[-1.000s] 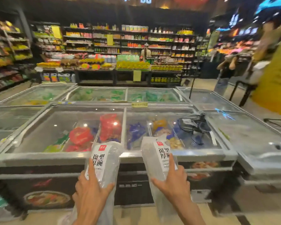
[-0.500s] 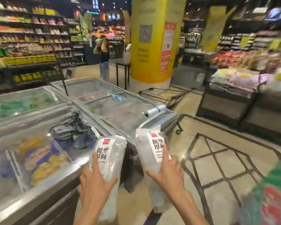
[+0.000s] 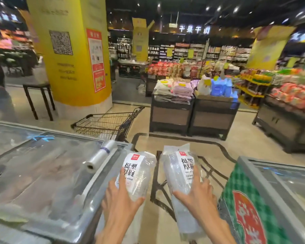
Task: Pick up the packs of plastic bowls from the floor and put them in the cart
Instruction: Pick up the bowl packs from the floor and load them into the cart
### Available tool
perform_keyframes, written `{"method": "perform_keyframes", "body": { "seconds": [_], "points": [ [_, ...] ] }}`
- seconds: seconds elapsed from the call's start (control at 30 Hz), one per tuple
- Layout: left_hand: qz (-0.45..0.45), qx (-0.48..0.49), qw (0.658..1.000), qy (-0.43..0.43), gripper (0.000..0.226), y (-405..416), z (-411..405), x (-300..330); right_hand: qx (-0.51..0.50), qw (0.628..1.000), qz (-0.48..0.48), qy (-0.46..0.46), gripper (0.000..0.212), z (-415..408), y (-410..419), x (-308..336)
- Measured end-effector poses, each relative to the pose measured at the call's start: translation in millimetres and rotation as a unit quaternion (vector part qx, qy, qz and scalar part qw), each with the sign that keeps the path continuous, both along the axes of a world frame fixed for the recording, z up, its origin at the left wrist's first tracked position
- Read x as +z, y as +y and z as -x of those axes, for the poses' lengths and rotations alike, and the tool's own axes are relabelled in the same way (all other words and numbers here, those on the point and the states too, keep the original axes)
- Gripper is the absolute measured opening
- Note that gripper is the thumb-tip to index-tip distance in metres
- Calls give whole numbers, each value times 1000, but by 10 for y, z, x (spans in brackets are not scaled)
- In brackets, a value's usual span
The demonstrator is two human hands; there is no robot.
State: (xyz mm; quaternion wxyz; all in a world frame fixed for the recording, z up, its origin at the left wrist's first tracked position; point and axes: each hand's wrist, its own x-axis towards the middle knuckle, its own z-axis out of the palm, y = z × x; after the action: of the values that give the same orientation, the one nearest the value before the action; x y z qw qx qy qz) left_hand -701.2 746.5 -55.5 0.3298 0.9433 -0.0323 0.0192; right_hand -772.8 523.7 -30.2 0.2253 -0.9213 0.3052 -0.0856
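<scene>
Two packs of plastic bowls [image 3: 136, 175] [image 3: 181, 175], two hands [image 3: 120, 201] [image 3: 197, 196], one wire shopping cart [image 3: 106, 125], one roll of plastic bags [image 3: 99, 158], two chest freezers [image 3: 42, 182] [image 3: 278, 191].

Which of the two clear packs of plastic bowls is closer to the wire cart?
The clear bowl pack in the left hand, held over the freezer's corner; the clear bowl pack in the right hand sits farther from the black wire cart.

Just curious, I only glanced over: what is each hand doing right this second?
Left hand: closed around the left pack of bowls, held upright.
Right hand: closed around the right pack of bowls, held upright.
</scene>
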Motion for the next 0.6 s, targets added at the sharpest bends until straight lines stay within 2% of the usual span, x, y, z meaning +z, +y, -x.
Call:
{"method": "perform_keyframes", "body": {
  "seconds": [0.33, 0.6],
  "points": [
    [6, -93, 996, 9, 129, -1287, -2087, -37, -113, 993, -4, -21, 130, -1706, -1151, -108],
    [3, -105, 994, -25, 128, -2680, -3884, -23, -124, 991, 2, -44, 131, -3544, -2528, -121]
  ]
}}
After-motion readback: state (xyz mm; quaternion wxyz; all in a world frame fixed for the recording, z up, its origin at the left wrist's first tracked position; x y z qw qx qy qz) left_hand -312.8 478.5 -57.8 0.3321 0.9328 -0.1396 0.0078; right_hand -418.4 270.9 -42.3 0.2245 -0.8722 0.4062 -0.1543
